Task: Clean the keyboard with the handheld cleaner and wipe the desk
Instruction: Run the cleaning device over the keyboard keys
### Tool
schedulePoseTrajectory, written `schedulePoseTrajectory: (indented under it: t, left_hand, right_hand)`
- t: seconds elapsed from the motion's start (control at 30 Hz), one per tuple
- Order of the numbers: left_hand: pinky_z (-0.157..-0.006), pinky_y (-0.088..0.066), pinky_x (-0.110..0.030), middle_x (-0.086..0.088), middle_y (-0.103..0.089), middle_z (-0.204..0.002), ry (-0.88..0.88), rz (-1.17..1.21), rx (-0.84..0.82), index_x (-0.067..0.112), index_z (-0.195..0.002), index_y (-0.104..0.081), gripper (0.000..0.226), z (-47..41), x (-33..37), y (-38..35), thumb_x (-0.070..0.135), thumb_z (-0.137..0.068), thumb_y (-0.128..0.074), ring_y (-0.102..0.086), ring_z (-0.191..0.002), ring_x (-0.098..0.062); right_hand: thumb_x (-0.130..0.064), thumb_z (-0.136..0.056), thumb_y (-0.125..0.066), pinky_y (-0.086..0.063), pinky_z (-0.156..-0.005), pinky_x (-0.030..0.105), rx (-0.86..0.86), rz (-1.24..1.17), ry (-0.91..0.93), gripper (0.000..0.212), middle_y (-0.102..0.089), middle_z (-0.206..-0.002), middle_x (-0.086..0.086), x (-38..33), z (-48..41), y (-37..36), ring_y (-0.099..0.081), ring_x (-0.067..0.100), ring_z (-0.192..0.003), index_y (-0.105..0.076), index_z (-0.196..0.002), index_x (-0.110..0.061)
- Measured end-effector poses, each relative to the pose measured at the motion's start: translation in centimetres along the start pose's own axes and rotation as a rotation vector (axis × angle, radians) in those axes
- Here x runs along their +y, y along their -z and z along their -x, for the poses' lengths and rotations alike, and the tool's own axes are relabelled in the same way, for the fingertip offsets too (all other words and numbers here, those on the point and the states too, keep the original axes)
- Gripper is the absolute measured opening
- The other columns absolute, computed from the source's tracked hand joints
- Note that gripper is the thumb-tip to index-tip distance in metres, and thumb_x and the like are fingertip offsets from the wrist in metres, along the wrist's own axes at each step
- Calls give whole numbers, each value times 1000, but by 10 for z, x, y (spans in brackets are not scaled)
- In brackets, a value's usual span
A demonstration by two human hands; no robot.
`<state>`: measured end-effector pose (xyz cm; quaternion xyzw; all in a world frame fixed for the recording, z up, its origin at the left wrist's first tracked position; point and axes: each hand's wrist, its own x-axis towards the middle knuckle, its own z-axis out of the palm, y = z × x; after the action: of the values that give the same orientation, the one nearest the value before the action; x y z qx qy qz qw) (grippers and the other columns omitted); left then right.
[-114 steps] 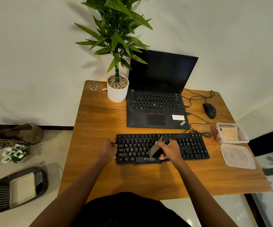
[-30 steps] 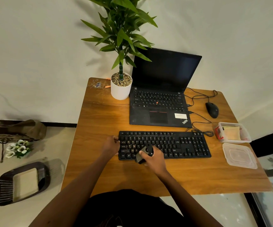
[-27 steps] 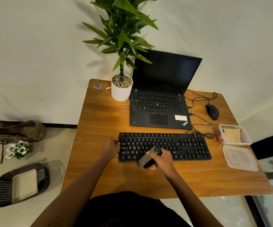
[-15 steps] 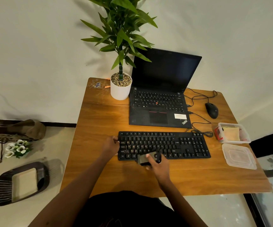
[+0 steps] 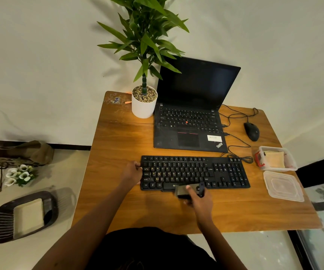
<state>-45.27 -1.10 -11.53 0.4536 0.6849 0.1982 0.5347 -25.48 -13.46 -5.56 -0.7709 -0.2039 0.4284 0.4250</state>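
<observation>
**Cleaner at the keyboard's near edge**

Head view: a pale wall backs a wooden counter (image 5: 118,145), whose far edge meets it; pale floor shows on the left and below the near edge. On the floor at left sit a dark basket (image 5: 24,216), white flowers (image 5: 19,175) and a bag (image 5: 21,151).

The keyboard (image 5: 194,172) lies across the middle of the counter. The left hand (image 5: 133,172) rests against its left end, fingers curled at the edge; its grip holds only the keyboard's side. The right hand (image 5: 198,199) is at the near edge, just right of the space bar, with its grip closed round the cleaner (image 5: 184,190), which tilts over the keyboard's front rim and the wood beside it.

Behind the keyboard stands an open laptop (image 5: 190,125), nearly touching its far edge. A potted plant (image 5: 144,104) stands just left of the laptop, near the far left corner. A mouse (image 5: 251,131) lies right of the laptop, its cable looping to the keyboard's right end. A tub (image 5: 289,162) and a lid (image 5: 282,187) crowd the right edge.

Open wood runs left of the keyboard up to the plant, and in a broad strip between the keyboard and the near edge.
</observation>
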Motion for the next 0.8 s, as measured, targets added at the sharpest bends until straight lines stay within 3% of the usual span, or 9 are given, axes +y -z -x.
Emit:
schedulePoseTrajectory:
  t: [0.13,0.23,0.3,0.37,0.5,0.63,0.73,0.8]
  left_hand:
    - [-76,-57,-43,-13,-65,-99,-20,-35,20,4,-108,-59,17,1,0,0,5,-94,-48,-65,-87,-28]
    - [-60,-54,-30,-9,-62,-94,-15,-43,15,3,-110,-58,18,4,2,-1,4,-95,-47,-61,-80,-21]
    - [-51,-43,-19,-5,-59,-88,-33,-78,23,1,-112,-57,20,5,3,-1,5,-95,-46,-56,-71,-14]
    - [-48,-37,-16,0,-56,-80,-36,-74,33,1,-113,-57,20,5,4,-1,4,-96,-46,-52,-64,-7]
    - [-50,-43,-19,-2,-57,-82,-20,-68,29,2,-113,-56,20,3,3,-1,4,-96,-46,-55,-67,-12]
    - [-53,-43,-20,-5,-58,-90,-25,-87,36,2,-113,-56,21,2,1,0,5,-95,-47,-57,-79,-19]
    - [-54,-44,-21,-6,-59,-92,-32,-87,32,3,-112,-57,19,2,1,0,6,-95,-48,-58,-79,-20]
    - [-59,-49,-26,-8,-62,-93,-25,-73,30,5,-110,-58,18,1,1,0,6,-94,-49,-60,-79,-20]
  right_hand:
    - [-15,-82,-69,-55,-65,35,-259,104,40,12,-68,-80,9,2,14,-21,-61,16,-57,-59,-86,-10]
    - [-10,-83,-68,-54,-56,29,-310,103,6,8,-67,-77,9,-11,11,-18,-60,16,-56,-60,-84,-10]
    - [-10,-84,-66,-55,-54,26,-259,109,26,6,-67,-85,11,-22,5,-10,-65,19,-67,-62,-88,-10]
    - [-12,-84,-66,-55,-51,22,-111,79,41,14,-66,-91,10,-31,-7,-2,-66,19,-77,-60,-97,-8]
    - [-18,-82,-69,-52,-43,19,135,91,77,29,-64,-96,13,-42,-28,-1,-67,24,-79,-59,-105,-3]
    - [-16,-85,-67,-53,-46,17,-35,314,175,20,-58,-83,-2,-47,-24,-19,-55,4,-65,-57,-100,-7]
    - [-15,-84,-67,-57,-51,24,-67,343,225,13,-55,-75,-8,-61,-28,-22,-61,13,-70,-55,-87,-13]
    - [-17,-83,-68,-60,-61,38,8,380,255,18,-57,-71,-6,-65,-34,-21,-64,21,-72,-53,-73,-20]
